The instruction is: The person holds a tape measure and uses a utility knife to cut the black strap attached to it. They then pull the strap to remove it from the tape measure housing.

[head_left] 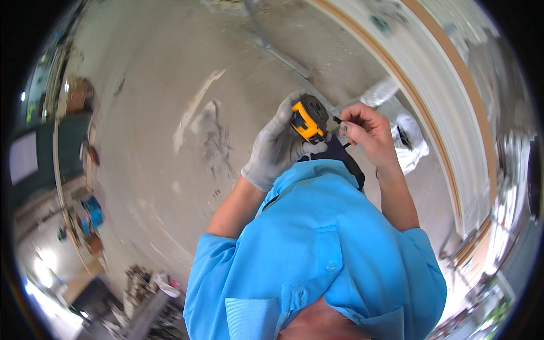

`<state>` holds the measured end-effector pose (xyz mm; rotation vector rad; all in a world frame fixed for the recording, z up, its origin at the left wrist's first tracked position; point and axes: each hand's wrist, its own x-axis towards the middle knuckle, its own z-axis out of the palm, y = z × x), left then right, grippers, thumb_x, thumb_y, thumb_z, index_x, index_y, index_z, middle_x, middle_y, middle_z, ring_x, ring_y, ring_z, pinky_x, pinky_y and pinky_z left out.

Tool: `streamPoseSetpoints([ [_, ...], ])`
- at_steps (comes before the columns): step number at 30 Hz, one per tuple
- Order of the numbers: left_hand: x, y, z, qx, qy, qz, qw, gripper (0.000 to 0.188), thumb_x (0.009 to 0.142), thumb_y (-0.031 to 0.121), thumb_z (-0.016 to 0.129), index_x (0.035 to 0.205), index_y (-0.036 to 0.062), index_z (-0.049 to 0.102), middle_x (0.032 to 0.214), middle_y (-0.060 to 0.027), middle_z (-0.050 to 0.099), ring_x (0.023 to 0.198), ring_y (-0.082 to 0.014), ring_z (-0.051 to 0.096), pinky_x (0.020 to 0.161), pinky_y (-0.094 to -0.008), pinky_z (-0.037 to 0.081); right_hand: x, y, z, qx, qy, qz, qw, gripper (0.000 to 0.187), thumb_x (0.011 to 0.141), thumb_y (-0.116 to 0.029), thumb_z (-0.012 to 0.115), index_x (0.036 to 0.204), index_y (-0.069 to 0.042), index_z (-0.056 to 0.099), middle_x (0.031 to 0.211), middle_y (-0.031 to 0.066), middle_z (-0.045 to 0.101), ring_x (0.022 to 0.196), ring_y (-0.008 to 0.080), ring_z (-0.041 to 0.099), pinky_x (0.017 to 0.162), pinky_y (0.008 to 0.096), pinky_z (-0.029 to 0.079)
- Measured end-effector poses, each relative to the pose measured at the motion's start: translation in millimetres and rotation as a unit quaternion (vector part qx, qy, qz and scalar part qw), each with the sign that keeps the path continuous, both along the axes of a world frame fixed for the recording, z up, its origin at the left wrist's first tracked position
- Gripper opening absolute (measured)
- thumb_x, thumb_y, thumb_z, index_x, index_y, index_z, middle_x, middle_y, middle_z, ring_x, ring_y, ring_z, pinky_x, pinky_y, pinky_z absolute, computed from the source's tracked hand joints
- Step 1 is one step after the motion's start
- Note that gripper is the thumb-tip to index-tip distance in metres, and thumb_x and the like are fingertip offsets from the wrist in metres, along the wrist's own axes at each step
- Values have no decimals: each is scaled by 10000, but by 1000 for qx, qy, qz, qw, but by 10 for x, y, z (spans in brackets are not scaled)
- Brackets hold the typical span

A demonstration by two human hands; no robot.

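In front of my blue shirt, my left hand wears a pale grey work glove and is closed around a tape measure. Its case is yellow and black, and the glove's fingers cover part of it. Just to the right, my bare right hand pinches a small, thin black stick-like thing between thumb and fingers. What exactly that black piece is I cannot make out. A narrow gap separates the two hands.
Long pale panels with brown edges run along the right. Beside them lies a clear plastic-wrapped bundle. A grey metal strip rests on the concrete floor ahead. At left stand a cardboard box and shelving; scraps pile up lower left.
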<state>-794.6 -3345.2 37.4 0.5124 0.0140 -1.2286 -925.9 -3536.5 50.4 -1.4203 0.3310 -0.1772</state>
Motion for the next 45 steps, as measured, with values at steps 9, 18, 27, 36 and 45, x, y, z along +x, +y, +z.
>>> streamPoseSetpoints([
  [9, -109, 1734, 208, 147, -290, 174, 930, 1100, 687, 56, 922, 1594, 48, 299, 1478, -141, 499, 1352, -256, 536, 1149, -393, 431, 882, 1232, 193, 16, -29, 230, 973, 137, 954, -91, 687, 1060, -5, 676, 912, 10, 687, 820, 62, 619, 718, 219, 496],
  [18, -358, 2293, 97, 315, -361, 410, 776, 1023, 705, -41, 849, 1581, 87, 336, 1469, -128, 526, 1341, -258, 549, 1132, -382, 442, 1784, 2113, 333, 38, -26, 489, 871, 117, 934, 0, 649, 1051, 0, 648, 1131, 59, 612, 793, 72, 605, 678, 231, 511],
  [27, -143, 2564, 162, 445, -377, 558, 590, 984, 632, 66, 947, 1484, 76, 454, 1455, -172, 538, 1305, -321, 580, 1090, -420, 483, 2799, 2935, 189, 93, -8, 665, 741, 108, 963, -93, 660, 1030, -10, 645, 1301, 117, 571, 996, 126, 626, 793, 262, 551],
  [36, -193, 3052, 255, 658, -333, 582, 343, 918, 652, 196, 1005, 1416, 89, 506, 1431, -187, 529, 1284, -312, 590, 1056, -433, 510, 3257, 4191, -12, 241, 182, 802, 515, 142, 979, -145, 698, 1050, -48, 623, 1567, 196, 443, 1195, 191, 609, 1003, 341, 520],
  [45, -985, 3779, 88, 656, -205, 667, 288, 814, 748, 311, 920, 1437, 91, 549, 1371, -194, 596, 1294, -388, 576, 1049, -455, 503, 2532, 5686, -120, 138, 62, 899, 412, 120, 967, -55, 673, 1084, -37, 653, 1499, 178, 513, 1349, 241, 529, 1067, 368, 460],
])
